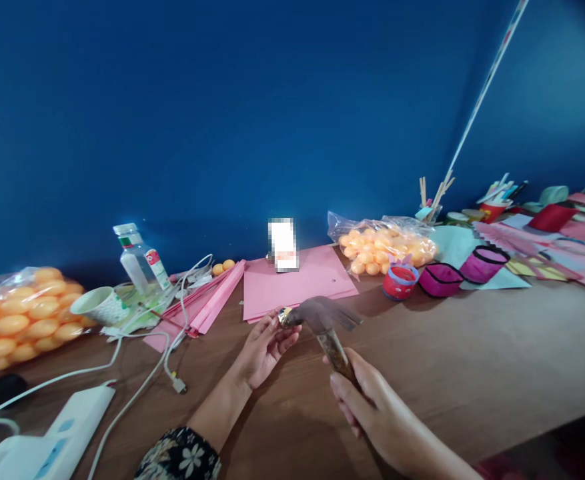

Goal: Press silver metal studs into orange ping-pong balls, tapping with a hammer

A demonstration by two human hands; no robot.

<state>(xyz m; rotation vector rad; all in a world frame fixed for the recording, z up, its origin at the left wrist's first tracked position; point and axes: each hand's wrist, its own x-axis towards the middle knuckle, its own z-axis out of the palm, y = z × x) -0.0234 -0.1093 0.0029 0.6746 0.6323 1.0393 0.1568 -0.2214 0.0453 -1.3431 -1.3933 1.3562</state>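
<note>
A claw hammer [335,350] with a dark head and worn handle is held above the table. My right hand [367,400] is wrapped round its handle, and the claw points right. My left hand [267,347] has curled fingers at the striking end of the head. Its fingertips touch a shiny, gold-tinged spot there; whether that is the hammer's face or a separate small piece, I cannot tell. Behind the hammer lie pink sheets [297,283], on which a bright pixelated upright object [283,243] stands.
Bags of orange balls [27,313] lie left and at back right. A clear bottle [142,260], paper cup [99,305], white cables and a power strip [72,427] crowd the left. Red and magenta small containers [441,279] sit right. A blue wall [272,120] rises behind.
</note>
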